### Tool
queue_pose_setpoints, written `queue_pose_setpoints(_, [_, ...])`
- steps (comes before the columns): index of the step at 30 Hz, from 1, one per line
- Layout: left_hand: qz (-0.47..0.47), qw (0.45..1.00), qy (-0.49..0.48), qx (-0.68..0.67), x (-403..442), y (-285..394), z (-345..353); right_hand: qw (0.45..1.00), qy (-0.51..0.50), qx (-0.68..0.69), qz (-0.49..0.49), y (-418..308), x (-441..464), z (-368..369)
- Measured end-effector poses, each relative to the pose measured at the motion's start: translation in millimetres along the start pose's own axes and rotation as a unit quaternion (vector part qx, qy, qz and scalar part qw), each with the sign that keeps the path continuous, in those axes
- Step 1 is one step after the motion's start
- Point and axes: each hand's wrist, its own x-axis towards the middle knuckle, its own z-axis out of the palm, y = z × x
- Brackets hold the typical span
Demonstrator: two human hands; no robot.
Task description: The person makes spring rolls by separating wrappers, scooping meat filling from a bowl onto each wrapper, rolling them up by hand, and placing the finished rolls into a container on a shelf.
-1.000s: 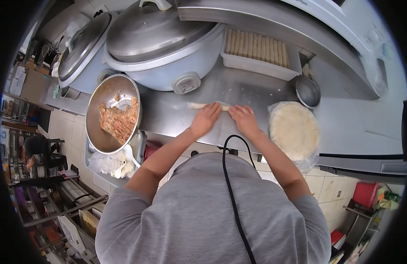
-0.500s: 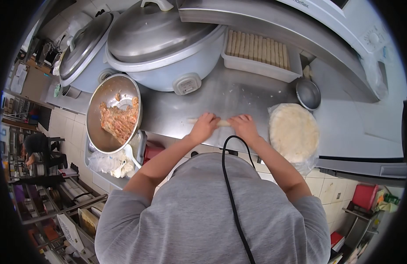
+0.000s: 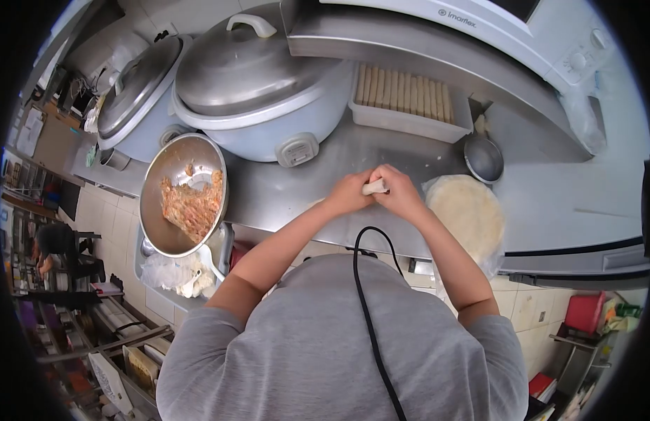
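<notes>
Both hands meet above the front of the steel counter (image 3: 269, 189), with a pale rolled wrapper (image 3: 374, 187) between them. My left hand (image 3: 350, 193) has its fingers wrapped round the roll. My right hand (image 3: 399, 191) closes on the roll's other end, where a loose flap of wrapper shows. A stack of round wrappers (image 3: 465, 214) on plastic lies just right of my right hand. To the left, a steel bowl (image 3: 148, 203) holds orange-pink filling (image 3: 194, 210). Rolls (image 3: 407, 91) stand in a row in a white tray (image 3: 409, 126) behind the hands.
Two big cookers (image 3: 258, 133) (image 3: 146, 140) with metal lids stand at the back left. A small metal bowl (image 3: 483, 158) sits right of the tray. A steel shelf (image 3: 437, 63) overhangs the back. A seated person (image 3: 58, 242) is far left. A black cable (image 3: 370, 316) crosses the shirt.
Both hands have lifted the roll off the counter and come together, turning its end toward the camera. Earlier they lay apart on the roll. The view has shifted slightly.
</notes>
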Motion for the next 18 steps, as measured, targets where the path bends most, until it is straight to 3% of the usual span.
queue_pose_setpoints(2, [0.003, 0.998, 0.021, -0.051, 1.5, 7.7, -7.8, 0.994, 0.025, 0.099, -0.026, -25.0, 3.0, -14.6])
queue_pose_setpoints(7, [0.018, 0.988, 0.074, -0.134, -5.3, 24.7, -18.3, 0.987, 0.076, 0.125, -0.066, -55.4, 6.9, -22.1])
queue_pose_setpoints(9, [0.077, 0.97, 0.129, -0.193, -10.4, 41.1, -25.6, 0.982, 0.101, 0.138, -0.079, -60.9, 7.3, -18.8])
queue_pose_setpoints(12, [0.092, 0.96, 0.152, -0.216, -7.4, 49.2, -35.3, 0.975, 0.116, 0.168, -0.086, -72.4, 10.0, -23.0])
queue_pose_setpoints(13, [0.094, 0.96, 0.154, -0.214, -9.5, 58.5, -41.8, 0.975, 0.116, 0.175, -0.076, -76.5, 11.0, -27.0])
queue_pose_setpoints(15, [-0.025, 0.955, 0.093, -0.28, -17.3, 74.4, -52.4, 0.974, 0.116, 0.183, -0.067, -80.1, 12.4, -31.1])
queue_pose_setpoints(18, [0.014, 0.959, 0.095, -0.267, -19.0, 69.4, -57.3, 0.983, 0.112, 0.092, -0.117, -86.5, 14.8, -35.6])
